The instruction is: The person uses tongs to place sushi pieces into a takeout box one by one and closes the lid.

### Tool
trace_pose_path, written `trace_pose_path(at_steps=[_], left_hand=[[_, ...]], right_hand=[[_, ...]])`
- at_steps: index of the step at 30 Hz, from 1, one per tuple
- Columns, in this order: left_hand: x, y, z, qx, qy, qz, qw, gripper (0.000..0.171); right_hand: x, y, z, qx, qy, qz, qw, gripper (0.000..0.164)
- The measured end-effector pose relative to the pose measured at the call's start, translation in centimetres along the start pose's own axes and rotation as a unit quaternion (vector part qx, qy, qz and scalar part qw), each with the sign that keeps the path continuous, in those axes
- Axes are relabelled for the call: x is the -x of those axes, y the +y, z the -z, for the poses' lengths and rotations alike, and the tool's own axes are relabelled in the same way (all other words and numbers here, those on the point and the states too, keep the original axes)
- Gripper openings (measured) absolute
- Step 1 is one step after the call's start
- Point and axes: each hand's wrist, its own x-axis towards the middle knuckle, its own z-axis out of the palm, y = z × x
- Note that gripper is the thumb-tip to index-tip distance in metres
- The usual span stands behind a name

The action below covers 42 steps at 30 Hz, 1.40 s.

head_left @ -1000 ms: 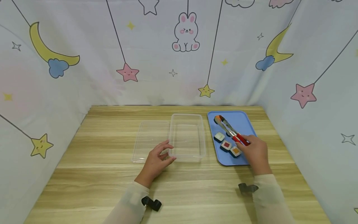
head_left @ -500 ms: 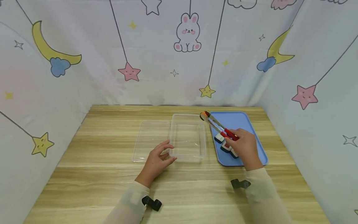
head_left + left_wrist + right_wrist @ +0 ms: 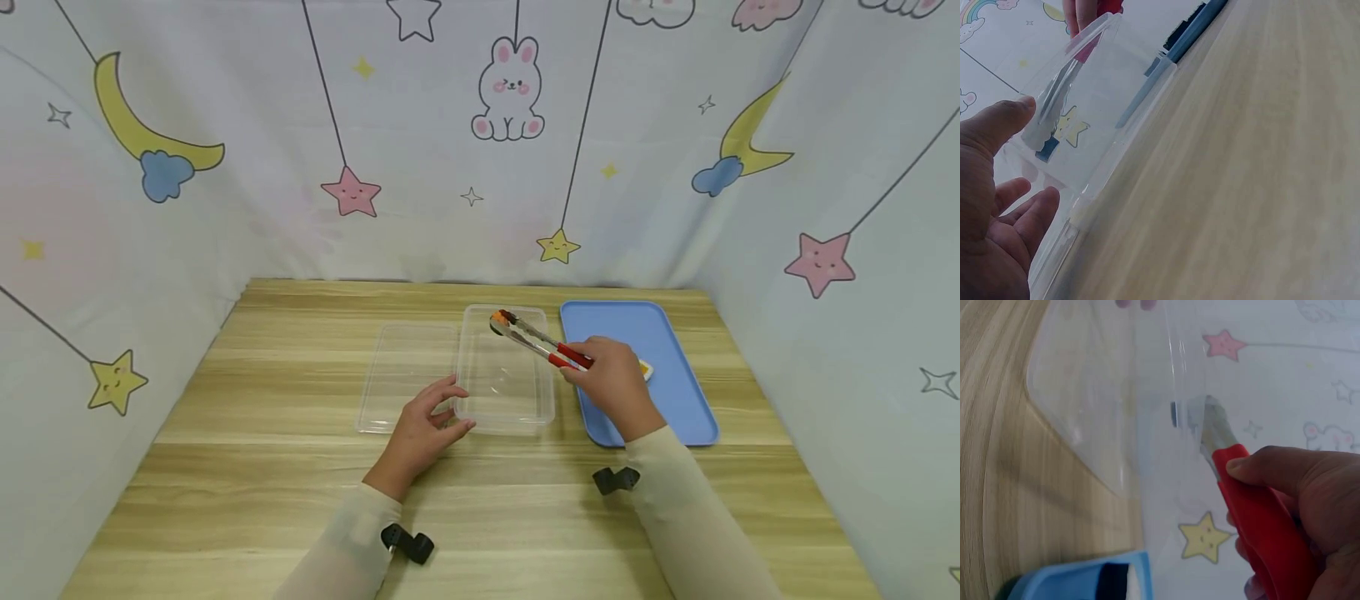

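My right hand (image 3: 611,379) holds red-handled metal tongs (image 3: 574,356) over the far part of the clear plastic box (image 3: 504,421). The tongs grip a toy-like sushi piece (image 3: 496,320), dark-wrapped with an orange top. In the right wrist view, my thumb presses along the red handle (image 3: 1260,525) and the tips show blurrily behind the box wall. My left hand (image 3: 423,425) rests at the box's near left corner, thumb and loosely bent fingers spread on either side of it. The left wrist view shows those fingers (image 3: 1038,219) against the clear plastic.
A blue tray (image 3: 675,392) lies right of the box; one sushi piece (image 3: 646,370) shows on it, the others hidden behind my right hand. Left of the box lies a clear lid (image 3: 405,367). A patterned curtain (image 3: 420,242) hangs behind the wooden table (image 3: 300,517).
My right hand has carried the tongs and the orange-topped sushi piece left, from the tray to above the box. My left hand has stayed at the box corner.
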Motion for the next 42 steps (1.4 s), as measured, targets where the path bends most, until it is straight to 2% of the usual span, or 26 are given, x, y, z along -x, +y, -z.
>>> trace_pose_path(at_steps=[5, 16, 22, 27, 32, 35, 38, 39, 42], left_hand=[[0.0, 0.1, 0.0, 0.005, -0.005, 0.003, 1.0000, 0.040], [-0.1, 0.3, 0.0, 0.013, -0.009, -0.001, 0.9999, 0.040], [-0.1, 0.5, 0.0, 0.017, -0.008, -0.004, 0.9998, 0.039], [-0.1, 0.5, -0.2, 0.013, -0.004, 0.007, 0.9999, 0.040], [0.1, 2.1, 0.0, 0.014, -0.007, 0.011, 0.9998, 0.036], [0.4, 3.5, 0.1, 0.014, -0.007, 0.000, 0.9999, 0.034], [0.6, 4.1, 0.2, 0.008, -0.002, -0.010, 0.9999, 0.034], [0.7, 4.1, 0.2, 0.005, -0.001, -0.011, 0.9999, 0.033], [0.5, 2.4, 0.0, 0.001, 0.003, -0.006, 1.0000, 0.035]], right_hand=[[-0.6, -1.0, -0.7, 0.007, -0.030, -0.002, 1.000, 0.037], [-2.4, -2.7, -0.7, 0.104, -0.067, 0.059, 0.991, 0.026], [-3.0, -3.2, -0.8, 0.121, -0.092, 0.046, 0.987, 0.029], [-3.2, -3.5, -0.9, 0.123, -0.097, 0.040, 0.987, 0.030], [-3.4, -3.6, -1.0, 0.128, -0.094, 0.045, 0.986, 0.030], [-3.4, -3.6, -1.0, 0.134, -0.095, 0.044, 0.985, 0.032], [-3.3, -3.7, -1.0, 0.133, -0.097, 0.041, 0.985, 0.034], [-3.2, -3.7, -1.0, 0.132, -0.097, 0.039, 0.986, 0.035], [-2.9, -3.6, -0.8, 0.122, -0.097, 0.036, 0.987, 0.036]])
